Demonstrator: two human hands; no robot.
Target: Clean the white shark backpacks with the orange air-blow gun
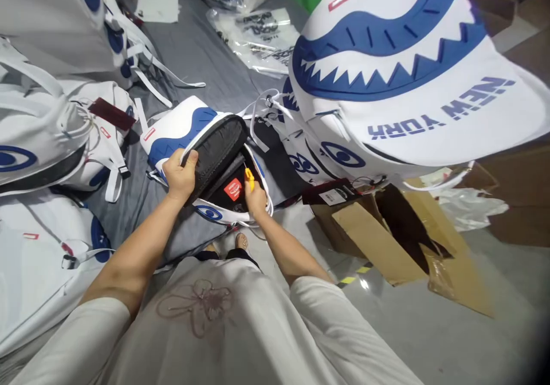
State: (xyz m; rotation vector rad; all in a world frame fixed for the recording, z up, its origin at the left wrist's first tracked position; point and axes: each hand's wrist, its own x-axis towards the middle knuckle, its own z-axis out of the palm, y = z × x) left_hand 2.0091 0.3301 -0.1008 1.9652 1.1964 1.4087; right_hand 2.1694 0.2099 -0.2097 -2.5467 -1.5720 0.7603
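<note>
A small white backpack [178, 122] with blue shark-mouth trim lies on the grey cloth, unzipped, its black lining showing. My left hand [179, 174] is closed on the edge of its front panel, thumb over the lining, holding it folded back. In my right hand [256, 199], at the opening's right side, is a pair of yellow thread snips [249, 177], with a thin tip pointing away from me. Inside the bag, just left of that hand, a red label [233, 189] shows on the dark lining. My right fingertips are partly hidden.
A large white backpack [387, 75] marked NEW YORK stands at the right, close to my right side. More white backpacks [38, 121] crowd the left. Plastic bags [262, 38] lie on the grey cloth [189, 52] farther back. An opened cardboard box [373, 236] sits on the floor at right.
</note>
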